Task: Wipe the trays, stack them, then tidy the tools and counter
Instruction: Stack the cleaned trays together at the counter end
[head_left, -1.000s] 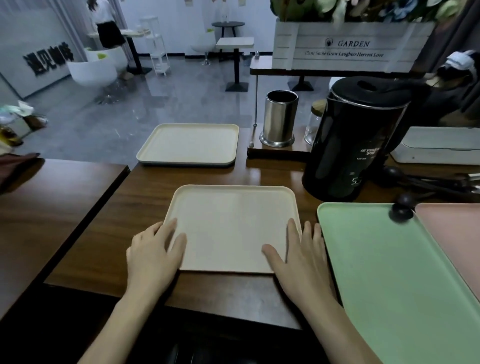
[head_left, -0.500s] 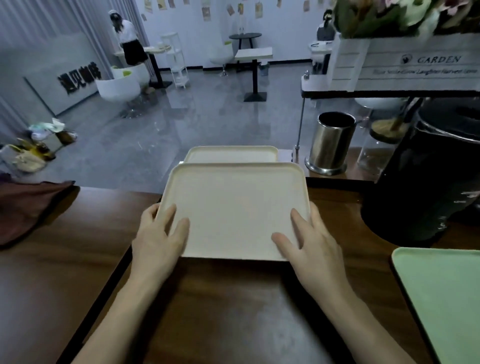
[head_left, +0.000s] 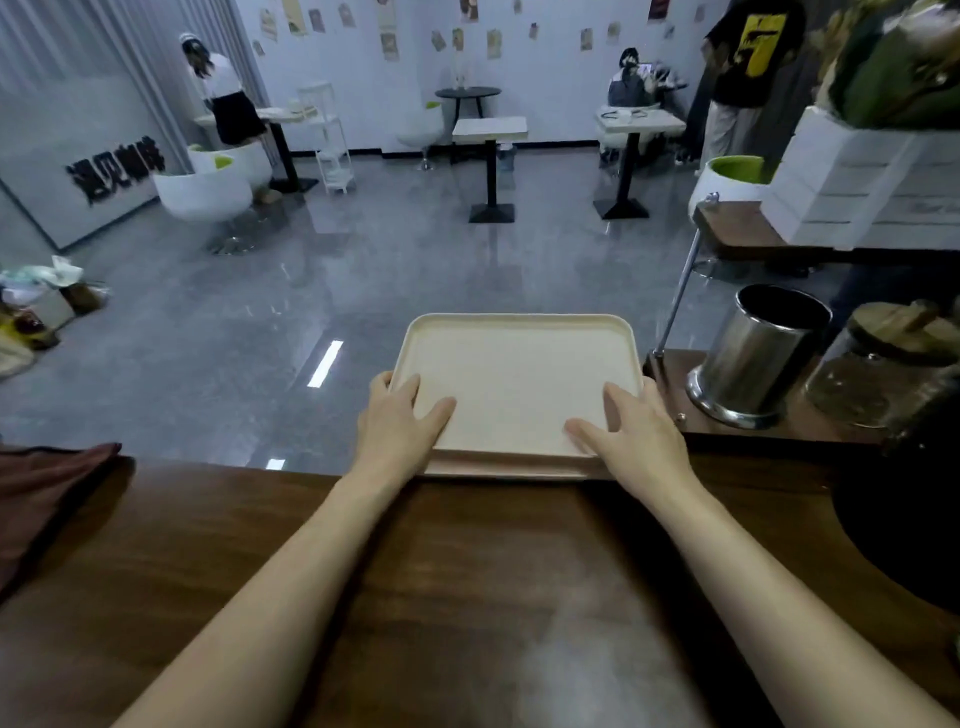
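Observation:
A cream tray (head_left: 514, 374) sits on top of a second cream tray (head_left: 498, 470) at the far edge of the dark wooden counter (head_left: 467, 571); only the lower tray's near rim shows. My left hand (head_left: 397, 421) grips the top tray's near left corner, thumb inside the tray and fingers over its left rim. My right hand (head_left: 636, 428) grips the near right corner the same way.
A steel cylinder cup (head_left: 753, 353) and a lidded glass jar (head_left: 883, 358) stand on a raised ledge to the right. A black kettle (head_left: 904, 509) edges in at right. A brown cloth (head_left: 36, 499) lies at left. Beyond the counter are café tables and people.
Both hands carried the near cream tray forward across the counter and set it onto the far cream tray. The view tilted up and forward; the green tray left the frame.

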